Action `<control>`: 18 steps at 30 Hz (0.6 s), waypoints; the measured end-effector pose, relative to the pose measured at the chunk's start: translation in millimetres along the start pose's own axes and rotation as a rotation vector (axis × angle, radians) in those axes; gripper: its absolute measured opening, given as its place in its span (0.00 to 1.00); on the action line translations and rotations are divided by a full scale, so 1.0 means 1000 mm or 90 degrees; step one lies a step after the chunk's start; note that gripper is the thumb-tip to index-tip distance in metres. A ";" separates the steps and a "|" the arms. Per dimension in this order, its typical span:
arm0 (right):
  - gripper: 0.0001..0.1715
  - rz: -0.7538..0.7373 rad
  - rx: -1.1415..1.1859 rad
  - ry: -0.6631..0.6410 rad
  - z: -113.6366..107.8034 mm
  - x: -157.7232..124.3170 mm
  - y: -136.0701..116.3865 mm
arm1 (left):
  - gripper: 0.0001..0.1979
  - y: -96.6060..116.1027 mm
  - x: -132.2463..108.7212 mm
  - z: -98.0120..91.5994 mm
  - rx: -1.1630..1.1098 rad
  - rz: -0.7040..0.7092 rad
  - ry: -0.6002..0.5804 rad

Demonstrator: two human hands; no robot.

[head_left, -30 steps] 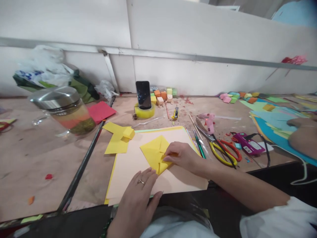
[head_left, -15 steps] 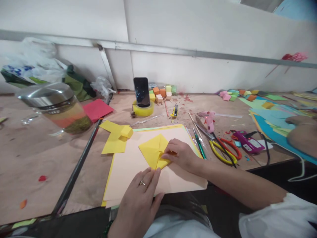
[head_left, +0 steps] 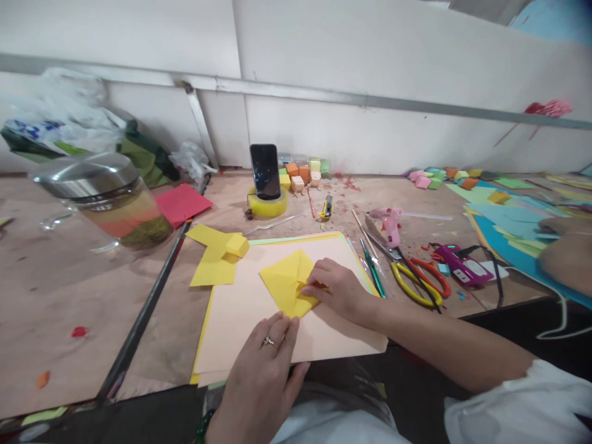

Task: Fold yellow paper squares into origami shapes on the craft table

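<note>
On my feed the biggest thing is the bare wooden table top [head_left: 69,296], with a white wall panel behind it. On its near edge, straight ahead of me, lies a stack of large peach card sheets [head_left: 240,327]. To the left stands a round glass jar with a steel lid [head_left: 106,197], well apart from the stack.

The left hand [head_left: 263,376], with a ring on one finger, lies released and flat on the peach sheets, its fingertips touching the near corner of the folded yellow square of paper [head_left: 284,280]. That paper sits flat on the middle of the peach stack. The right hand [head_left: 337,290] rests on the paper's right corner with fingers bent and tips down. I cannot tell whether they pinch a flap or only press.

At the far right edge, another person's hand [head_left: 564,253] rests on blue paper.

Just left of the stack lie loose yellow paper pieces [head_left: 213,262], with a red paper sheet [head_left: 185,203] beyond. Right of the stack are yellow- and red-handled scissors [head_left: 420,280], a pink glue gun [head_left: 391,228] and a purple glue gun [head_left: 457,262]. A black phone [head_left: 264,171] stands upright in a yellow tape roll [head_left: 268,208].
</note>
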State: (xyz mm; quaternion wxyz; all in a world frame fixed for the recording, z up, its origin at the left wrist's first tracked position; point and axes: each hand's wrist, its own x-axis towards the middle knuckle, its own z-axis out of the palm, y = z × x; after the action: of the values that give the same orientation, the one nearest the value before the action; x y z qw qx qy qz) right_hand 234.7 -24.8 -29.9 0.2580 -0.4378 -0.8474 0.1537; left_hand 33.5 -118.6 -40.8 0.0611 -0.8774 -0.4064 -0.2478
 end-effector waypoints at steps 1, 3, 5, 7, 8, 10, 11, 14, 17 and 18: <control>0.13 0.001 -0.004 -0.003 0.000 0.000 -0.001 | 0.19 0.000 0.000 0.000 0.001 0.001 -0.004; 0.13 0.001 -0.011 -0.007 0.000 0.000 -0.001 | 0.19 0.000 0.001 -0.001 -0.001 0.001 -0.013; 0.12 -0.001 -0.021 -0.009 0.001 -0.001 -0.002 | 0.19 0.001 0.001 -0.001 -0.002 0.003 -0.020; 0.12 -0.007 -0.032 -0.009 0.001 -0.001 -0.002 | 0.19 0.001 0.002 -0.002 0.001 0.003 -0.024; 0.12 -0.011 -0.036 -0.010 0.001 -0.001 -0.001 | 0.19 0.001 0.003 -0.003 0.002 0.002 -0.027; 0.12 -0.017 -0.041 -0.010 0.001 -0.001 -0.001 | 0.19 0.001 0.005 -0.004 0.003 -0.002 -0.032; 0.12 -0.019 -0.040 -0.009 0.001 -0.001 -0.001 | 0.19 0.002 0.005 -0.004 0.003 -0.004 -0.035; 0.10 -0.024 -0.030 0.008 0.001 -0.001 -0.003 | 0.19 0.002 0.006 -0.006 0.000 -0.012 -0.043; 0.07 -0.031 -0.024 0.014 -0.002 -0.002 -0.007 | 0.20 0.002 0.005 -0.006 -0.007 -0.019 -0.049; 0.10 -0.027 -0.018 0.013 -0.003 -0.003 -0.008 | 0.21 0.002 0.004 -0.006 -0.011 -0.020 -0.051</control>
State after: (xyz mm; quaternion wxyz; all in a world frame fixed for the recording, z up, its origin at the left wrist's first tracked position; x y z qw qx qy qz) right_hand 232.0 -31.6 -24.3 0.2638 -0.4245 -0.8560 0.1319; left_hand 34.9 -118.4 -33.5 0.0332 -0.8807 -0.4199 -0.2167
